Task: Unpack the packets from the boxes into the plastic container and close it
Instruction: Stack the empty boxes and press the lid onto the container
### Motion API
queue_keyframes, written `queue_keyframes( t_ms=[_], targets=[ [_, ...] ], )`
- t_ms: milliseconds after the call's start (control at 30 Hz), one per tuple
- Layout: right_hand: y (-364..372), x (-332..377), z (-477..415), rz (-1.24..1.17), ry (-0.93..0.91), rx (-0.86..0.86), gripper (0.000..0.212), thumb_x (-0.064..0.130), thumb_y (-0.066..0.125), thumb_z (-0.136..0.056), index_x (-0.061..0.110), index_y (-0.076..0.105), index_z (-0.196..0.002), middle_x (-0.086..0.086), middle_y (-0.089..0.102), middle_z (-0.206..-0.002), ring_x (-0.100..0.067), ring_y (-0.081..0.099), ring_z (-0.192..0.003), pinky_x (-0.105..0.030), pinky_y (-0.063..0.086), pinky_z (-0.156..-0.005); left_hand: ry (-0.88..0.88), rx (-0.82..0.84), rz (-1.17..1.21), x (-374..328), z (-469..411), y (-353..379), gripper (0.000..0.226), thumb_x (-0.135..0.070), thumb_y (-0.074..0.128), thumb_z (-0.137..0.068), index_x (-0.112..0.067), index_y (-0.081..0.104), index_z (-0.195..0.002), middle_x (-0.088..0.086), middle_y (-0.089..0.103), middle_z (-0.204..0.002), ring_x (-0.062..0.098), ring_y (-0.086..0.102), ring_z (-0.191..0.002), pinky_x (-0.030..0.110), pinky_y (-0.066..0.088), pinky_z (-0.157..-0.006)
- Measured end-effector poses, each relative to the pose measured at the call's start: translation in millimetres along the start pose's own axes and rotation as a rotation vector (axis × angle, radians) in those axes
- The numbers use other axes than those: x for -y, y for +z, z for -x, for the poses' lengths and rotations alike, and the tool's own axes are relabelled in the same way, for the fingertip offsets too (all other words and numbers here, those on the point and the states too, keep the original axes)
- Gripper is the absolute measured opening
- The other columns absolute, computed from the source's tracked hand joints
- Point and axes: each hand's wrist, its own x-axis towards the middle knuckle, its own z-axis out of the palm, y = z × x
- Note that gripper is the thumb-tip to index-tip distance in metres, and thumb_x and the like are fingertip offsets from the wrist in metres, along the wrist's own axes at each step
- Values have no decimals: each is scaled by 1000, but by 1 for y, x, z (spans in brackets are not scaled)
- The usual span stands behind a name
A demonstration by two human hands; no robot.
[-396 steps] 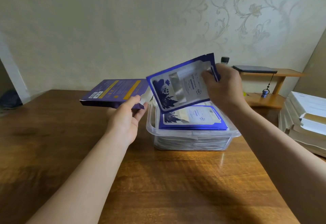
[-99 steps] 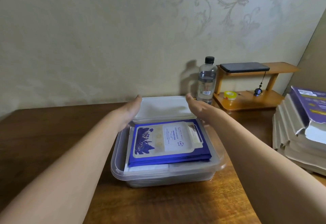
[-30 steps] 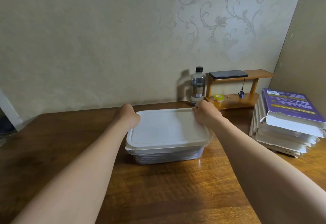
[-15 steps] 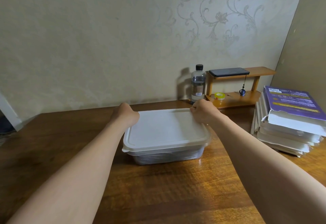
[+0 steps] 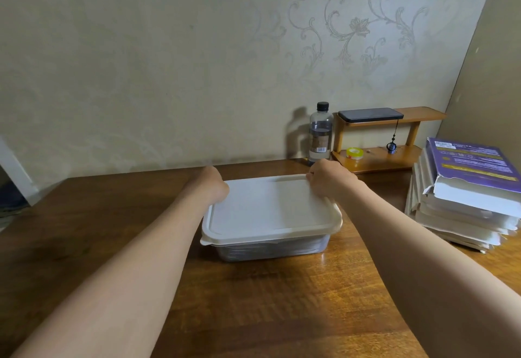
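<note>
A clear plastic container (image 5: 270, 250) stands on the wooden table (image 5: 253, 301), and its white lid (image 5: 267, 208) lies flat on top. Packets show only dimly through the front wall. My left hand (image 5: 212, 185) sits on the lid's far left corner, with its fingers curled down over the far edge and out of sight. At the far right corner my right hand (image 5: 327, 176) grips the rim with curled fingers. A stack of opened boxes (image 5: 465, 197), the top one purple, lies to the right.
A water bottle (image 5: 320, 135) stands against the wall behind the container. Beside it is a small wooden shelf (image 5: 375, 160) with a dark phone (image 5: 369, 115) on top and a roll of yellow tape (image 5: 354, 153) below. The wall corner closes the right side.
The open container with blue packets now has its lid on. Over the last second both hands have stayed at the lid's far corners; only the view has shifted slightly.
</note>
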Motion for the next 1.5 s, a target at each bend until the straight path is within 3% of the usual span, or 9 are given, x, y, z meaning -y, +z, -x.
queue_keyframes(
  t_ms=[33, 100, 167, 233, 400, 600, 933, 1067, 1500],
  targets=[
    [-5, 4, 3, 74, -5, 26, 13, 22, 59, -90, 17, 65, -99, -3, 63, -87, -23, 62, -81, -41, 56, -79, 50, 13, -53, -5, 1, 0, 14, -13, 46, -94, -8, 51, -82, 12, 60, -105, 26, 53, -75, 28, 39, -61],
    [-13, 18, 9, 206, -40, 42, 11, 17, 62, -86, 15, 60, -96, -4, 62, -90, -25, 60, -86, -40, 52, -80, 205, 51, -104, -15, 0, 7, 32, -26, 40, -102, -7, 57, -122, 15, 47, -145, 34, 55, -119, 36, 48, -91],
    [-11, 36, 15, 239, -103, 10, 12, 17, 54, -88, 17, 59, -99, -6, 64, -103, -29, 59, -95, -42, 49, -85, 334, 87, -155, -27, 6, 14, 49, -33, 30, -106, -12, 44, -147, 11, 37, -158, 31, 37, -143, 42, 34, -114],
    [-2, 53, 17, 198, -165, 11, 25, 24, 44, -94, 17, 62, -110, -7, 64, -117, -29, 58, -108, -47, 42, -95, 395, 118, -229, -35, 12, 19, 52, -35, 23, -108, -17, 37, -154, 7, 30, -164, 28, 25, -151, 46, 20, -122],
    [18, 76, 4, 161, -214, 164, 57, 53, 18, -100, 27, 48, -142, 0, 47, -150, -27, 40, -139, -60, 19, -114, 433, 162, -268, -29, 9, 31, 53, -44, 15, -108, -30, 35, -155, 0, 32, -164, 30, 23, -153, 52, 13, -123],
    [27, 74, 12, 189, -198, 303, 61, 63, 5, -97, 45, 5, -156, 4, -1, -167, -30, -5, -153, -60, -7, -118, 425, 181, -306, -25, 8, 35, 59, -40, 18, -105, -30, 14, -163, -3, 13, -170, 23, 10, -157, 47, 5, -126],
    [1, 44, 8, 77, -160, 268, 60, 57, 13, -102, 33, 24, -156, -1, 19, -164, -27, 17, -151, -53, 14, -120, 418, 191, -264, -21, 16, 34, 59, -49, 11, -106, -32, 9, -163, -5, 5, -171, 21, 2, -158, 46, -2, -127],
    [5, 9, 11, -18, -132, 253, 56, 62, 14, -101, 45, 22, -154, 4, 10, -166, -30, 12, -152, -55, 8, -121, 405, 206, -271, -21, 17, 33, 59, -47, 10, -106, -30, 8, -163, -6, 2, -171, 21, 0, -157, 46, -3, -125],
    [14, 6, 16, -85, -211, 203, 56, 56, 17, -104, 37, 19, -157, 1, 12, -166, -27, 18, -151, -44, 15, -120, 383, 198, -314, -21, 21, 37, 64, -53, 5, -103, -31, -3, -163, -6, -9, -170, 18, -9, -157, 46, -8, -126]
  ],
)
